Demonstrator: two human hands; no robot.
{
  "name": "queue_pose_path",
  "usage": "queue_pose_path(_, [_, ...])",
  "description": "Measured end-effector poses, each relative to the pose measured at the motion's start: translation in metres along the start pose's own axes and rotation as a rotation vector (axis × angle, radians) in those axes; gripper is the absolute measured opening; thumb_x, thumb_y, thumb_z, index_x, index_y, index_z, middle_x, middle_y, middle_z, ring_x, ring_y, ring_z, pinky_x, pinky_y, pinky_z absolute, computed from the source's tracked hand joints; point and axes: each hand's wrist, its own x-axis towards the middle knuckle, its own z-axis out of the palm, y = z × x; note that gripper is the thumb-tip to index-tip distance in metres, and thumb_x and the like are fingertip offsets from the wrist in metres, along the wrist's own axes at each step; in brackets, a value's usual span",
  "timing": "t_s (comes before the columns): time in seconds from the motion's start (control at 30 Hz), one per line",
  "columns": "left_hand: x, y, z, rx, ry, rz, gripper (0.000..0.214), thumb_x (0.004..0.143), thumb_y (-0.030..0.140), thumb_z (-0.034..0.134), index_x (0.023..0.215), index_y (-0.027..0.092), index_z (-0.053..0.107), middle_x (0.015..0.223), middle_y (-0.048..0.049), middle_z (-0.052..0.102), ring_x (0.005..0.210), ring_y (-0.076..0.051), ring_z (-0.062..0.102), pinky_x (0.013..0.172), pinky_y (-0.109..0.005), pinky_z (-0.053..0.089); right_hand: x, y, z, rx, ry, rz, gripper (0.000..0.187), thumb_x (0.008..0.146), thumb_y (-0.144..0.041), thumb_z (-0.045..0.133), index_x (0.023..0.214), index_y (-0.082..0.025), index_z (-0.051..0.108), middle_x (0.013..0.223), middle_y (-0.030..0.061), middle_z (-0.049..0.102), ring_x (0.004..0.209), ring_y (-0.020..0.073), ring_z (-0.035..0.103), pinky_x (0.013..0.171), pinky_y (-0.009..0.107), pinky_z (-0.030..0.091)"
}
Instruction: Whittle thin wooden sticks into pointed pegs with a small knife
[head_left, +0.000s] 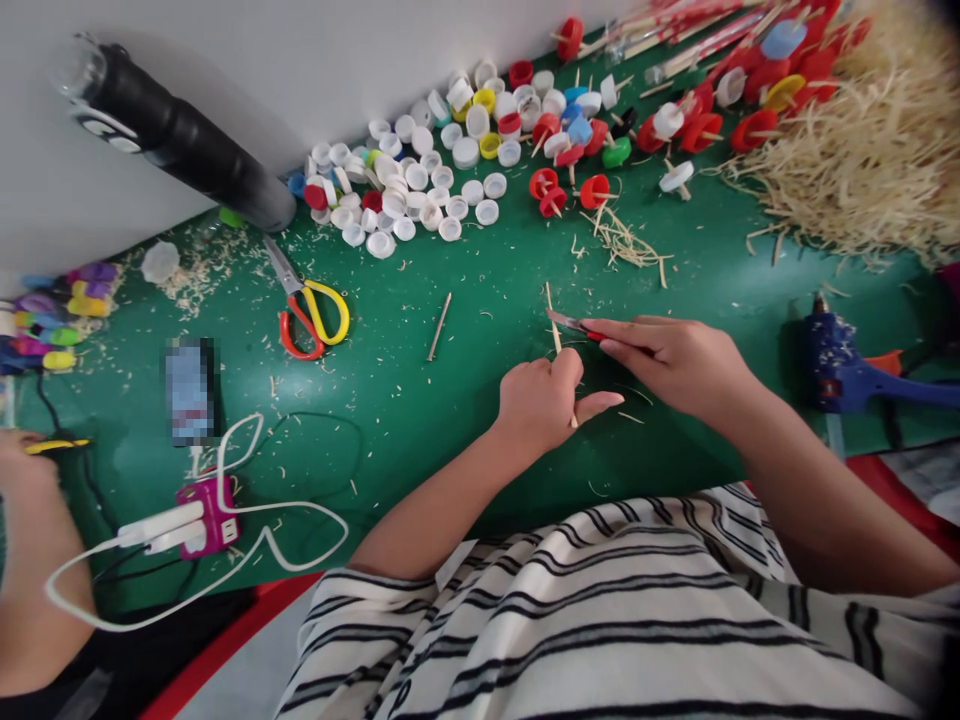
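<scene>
My left hand (pixel 541 398) is closed around a thin wooden stick (pixel 556 330), whose far end sticks out above the fist and whose near end shows by the thumb. In my right hand (pixel 686 362) is a small knife (pixel 592 331) with a red and black handle. Its blade lies against the upper part of the stick. Shavings are scattered on the green table (pixel 420 440) around both hands. A nail (pixel 439 327) lies to the left of my left hand. Bits of cut wood (pixel 622 240) lie beyond the knife.
Bottle caps (pixel 420 175) lie heaped at the back, with caps on sticks (pixel 701 130) and wood shavings (pixel 877 150) to the right. Scissors (pixel 307 318), a phone (pixel 190 390), a pink power strip (pixel 214 515) and a black bottle (pixel 187 140) are left; a glue gun (pixel 855 365) is right. Another person's arm (pixel 37 570) shows far left.
</scene>
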Motion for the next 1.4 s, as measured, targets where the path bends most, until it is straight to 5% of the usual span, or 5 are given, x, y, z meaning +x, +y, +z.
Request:
queue_pose_path(0.13, [0.000, -0.002, 0.004, -0.066, 0.035, 0.001, 0.100, 0.076, 0.095, 0.002, 0.102, 0.018, 0.061, 0.071, -0.0026, 0.068, 0.069, -0.019, 0.068, 0.054, -0.031, 0.029, -0.001, 0.000, 0.001, 0.042, -0.021, 0.015, 0.045, 0.103, -0.050, 0.045, 0.142, -0.042, 0.067, 0.116, 0.0005, 0.078, 0.093, 0.0218, 0.070, 0.067, 0.030, 0.046])
queue_pose_path(0.27, [0.001, -0.002, 0.004, -0.031, 0.028, -0.006, 0.091, 0.084, 0.092, 0.011, 0.102, 0.018, 0.061, 0.073, -0.0035, 0.070, 0.071, -0.020, 0.069, 0.054, -0.031, 0.030, 0.003, -0.001, 0.001, -0.004, -0.046, 0.044, 0.043, 0.102, -0.052, 0.046, 0.138, -0.045, 0.069, 0.120, -0.0020, 0.078, 0.096, 0.0225, 0.071, 0.067, 0.030, 0.046])
queue_pose_path(0.47, [0.002, 0.002, 0.000, 0.102, 0.021, 0.031, 0.064, 0.105, 0.062, 0.019, 0.098, 0.018, 0.066, 0.079, -0.0090, 0.075, 0.077, -0.025, 0.074, 0.057, -0.032, 0.035, 0.006, -0.007, -0.008, -0.156, -0.033, 0.003, 0.044, 0.102, -0.053, 0.043, 0.137, -0.047, 0.069, 0.110, -0.0004, 0.079, 0.089, 0.0237, 0.069, 0.059, 0.030, 0.039])
queue_pose_path(0.63, [0.003, 0.009, 0.002, 0.189, -0.004, 0.088, 0.053, 0.108, 0.040, 0.025, 0.097, 0.014, 0.070, 0.082, -0.0145, 0.077, 0.085, -0.030, 0.076, 0.064, -0.035, 0.045, -0.001, -0.010, -0.015, -0.242, 0.003, -0.015, 0.045, 0.102, -0.052, 0.042, 0.139, -0.046, 0.069, 0.095, 0.0021, 0.077, 0.078, 0.0223, 0.066, 0.055, 0.030, 0.032])
queue_pose_path(1.4, [0.007, 0.009, 0.000, 0.193, -0.017, 0.101, 0.054, 0.107, 0.040, 0.027, 0.095, 0.012, 0.072, 0.080, -0.0170, 0.077, 0.081, -0.029, 0.075, 0.061, -0.033, 0.043, -0.002, -0.001, 0.000, -0.141, 0.002, 0.037, 0.045, 0.103, -0.052, 0.043, 0.140, -0.046, 0.067, 0.111, 0.0004, 0.078, 0.091, 0.0242, 0.069, 0.059, 0.031, 0.039])
